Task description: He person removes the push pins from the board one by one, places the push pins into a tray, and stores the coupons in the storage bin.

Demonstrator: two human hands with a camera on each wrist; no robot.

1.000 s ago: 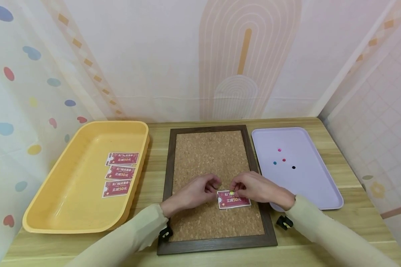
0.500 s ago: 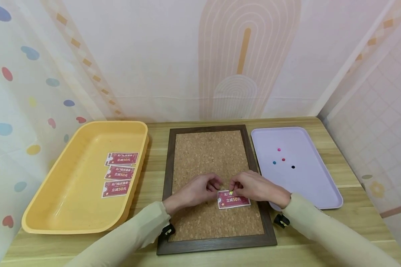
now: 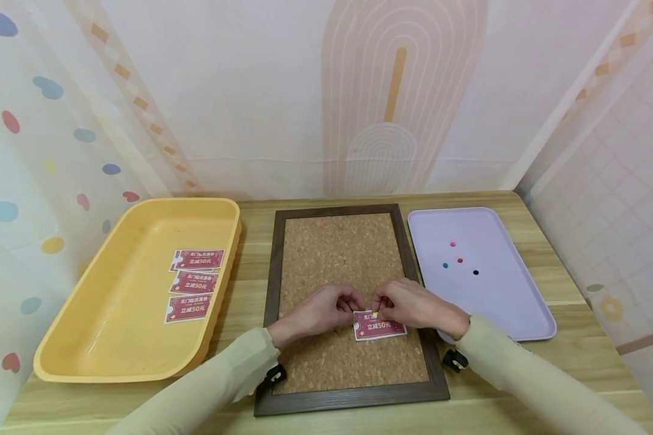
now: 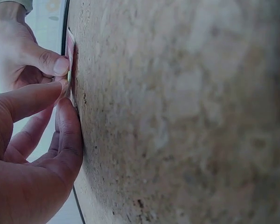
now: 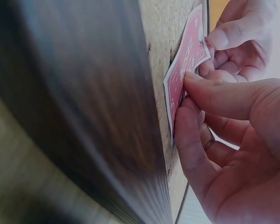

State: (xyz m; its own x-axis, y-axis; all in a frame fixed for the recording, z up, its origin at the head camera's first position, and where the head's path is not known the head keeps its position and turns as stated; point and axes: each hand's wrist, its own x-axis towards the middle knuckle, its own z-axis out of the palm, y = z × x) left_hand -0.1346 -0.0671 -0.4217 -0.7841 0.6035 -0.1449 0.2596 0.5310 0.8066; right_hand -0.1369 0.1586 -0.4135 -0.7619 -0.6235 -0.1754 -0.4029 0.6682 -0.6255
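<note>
A red-and-white paper coupon (image 3: pixel 380 328) lies over the lower right of a cork board (image 3: pixel 341 248) with a dark wooden frame. My left hand (image 3: pixel 322 309) pinches its upper left corner between thumb and forefinger. At the coupon's top edge, my right hand (image 3: pixel 416 304) pinches a small yellow pushpin (image 3: pixel 375 315) between thumb and fingertips; its point is hidden. In the right wrist view, the coupon (image 5: pixel 189 60) bows up a little from the cork, with the right thumb and forefinger close over its printed face.
To the left stands a yellow bin (image 3: pixel 125 302) with several matching coupons (image 3: pixel 191 283) along its right side. A lilac tray (image 3: pixel 522 308) at the right bears several pushpins, among them a black one (image 3: pixel 476 272) and a blue one (image 3: pixel 445 266). Curtains hang behind the table.
Both hands stay at the coupon. The left fingertips have edged slightly right; otherwise the hands, coupon and yellow pushpin look nearly the same.
</note>
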